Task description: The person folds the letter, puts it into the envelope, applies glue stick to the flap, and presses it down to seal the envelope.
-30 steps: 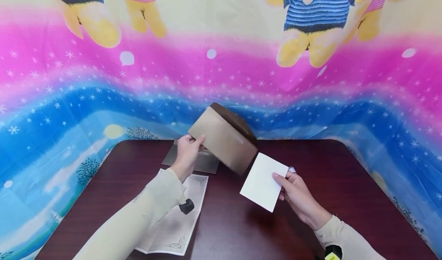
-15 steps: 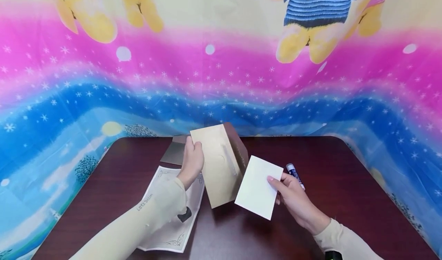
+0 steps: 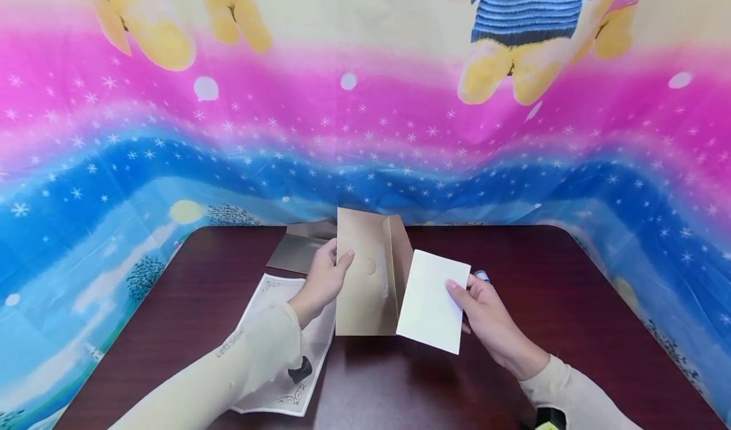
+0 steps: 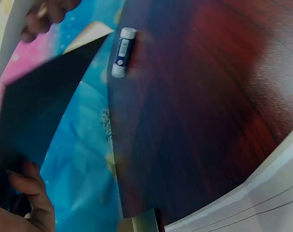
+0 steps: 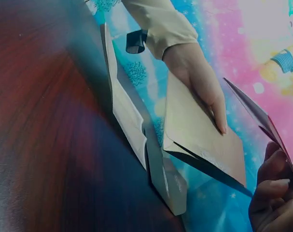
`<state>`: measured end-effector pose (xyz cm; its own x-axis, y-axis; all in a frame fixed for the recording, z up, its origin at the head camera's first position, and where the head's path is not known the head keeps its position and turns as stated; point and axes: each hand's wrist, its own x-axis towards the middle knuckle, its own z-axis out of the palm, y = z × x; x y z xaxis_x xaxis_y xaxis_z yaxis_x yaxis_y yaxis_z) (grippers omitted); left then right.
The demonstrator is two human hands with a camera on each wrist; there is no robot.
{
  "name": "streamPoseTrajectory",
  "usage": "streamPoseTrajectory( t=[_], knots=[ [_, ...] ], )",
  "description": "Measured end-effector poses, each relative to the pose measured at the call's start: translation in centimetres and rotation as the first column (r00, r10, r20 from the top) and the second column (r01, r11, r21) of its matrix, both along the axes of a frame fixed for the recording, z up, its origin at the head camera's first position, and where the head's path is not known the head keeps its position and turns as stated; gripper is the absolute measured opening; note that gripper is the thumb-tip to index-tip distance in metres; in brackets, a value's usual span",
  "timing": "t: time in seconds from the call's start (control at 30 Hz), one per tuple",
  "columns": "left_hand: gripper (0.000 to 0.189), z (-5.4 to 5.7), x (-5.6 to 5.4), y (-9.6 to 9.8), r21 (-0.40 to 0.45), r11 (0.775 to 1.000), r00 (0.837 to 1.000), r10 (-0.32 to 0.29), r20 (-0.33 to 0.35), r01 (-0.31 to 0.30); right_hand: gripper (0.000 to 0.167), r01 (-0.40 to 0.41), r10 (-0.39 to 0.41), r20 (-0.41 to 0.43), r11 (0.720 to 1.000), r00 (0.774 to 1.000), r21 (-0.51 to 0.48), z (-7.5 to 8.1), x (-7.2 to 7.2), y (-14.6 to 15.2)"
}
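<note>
In the head view my left hand [image 3: 320, 281] grips a gold-tan envelope [image 3: 362, 290] by its left edge, thumb on the near face. The envelope stands upright over the table, its flap folded out to the right. My right hand [image 3: 493, 319] pinches a white card [image 3: 434, 303] by its right side, thumb on top. The card's left edge comes right up to the envelope's flap and overlaps it in this view. From the right wrist, the envelope [image 5: 197, 123] shows a gap along its lower edge, and the card [image 5: 262, 116] appears folded, its layers slightly apart.
A cream sheet with ornate corners [image 3: 285, 395] lies under my left forearm. Behind it rests a second, grey-brown envelope [image 3: 294, 252]. Beyond my right hand is a glue stick [image 4: 124, 52], mostly hidden from the head camera. A patterned cloth [image 3: 365, 119] hangs behind the dark table [image 3: 571, 328].
My left hand has turned the envelope from a slant to upright, with its flap swinging to the right. The white card has shifted only slightly, staying in my right hand.
</note>
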<state>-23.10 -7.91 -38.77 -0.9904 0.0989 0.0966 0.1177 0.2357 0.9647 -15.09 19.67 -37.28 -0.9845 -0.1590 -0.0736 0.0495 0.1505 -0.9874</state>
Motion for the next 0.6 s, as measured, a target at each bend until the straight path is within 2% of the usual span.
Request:
streamPoseTrajectory(
  t=[0.07,0.17,0.33,0.6],
  knots=[
    [0.029,-0.1,0.4,0.1,-0.022,1.0,0.999,-0.016,-0.045,0.015,0.043,-0.013,0.013,-0.007,1.0,1.0,-0.015,0.0,-0.2,-0.3],
    [0.031,-0.3,1.0,0.2,-0.047,0.998,0.997,-0.034,-0.064,0.031,0.044,-0.034,0.033,-0.043,0.999,0.999,-0.009,-0.1,-0.7,-0.9],
    [0.034,-0.5,1.9,0.3,-0.045,0.997,0.998,-0.057,-0.035,0.055,0.04,-0.04,0.043,-0.131,0.999,0.99,0.029,-0.3,-1.7,-1.5],
    [0.035,-0.5,2.8,0.4,-0.037,0.997,0.998,-0.066,0.008,0.066,0.038,-0.067,0.08,-0.198,0.995,0.977,0.069,-0.6,-2.8,-1.9]
  ],
)
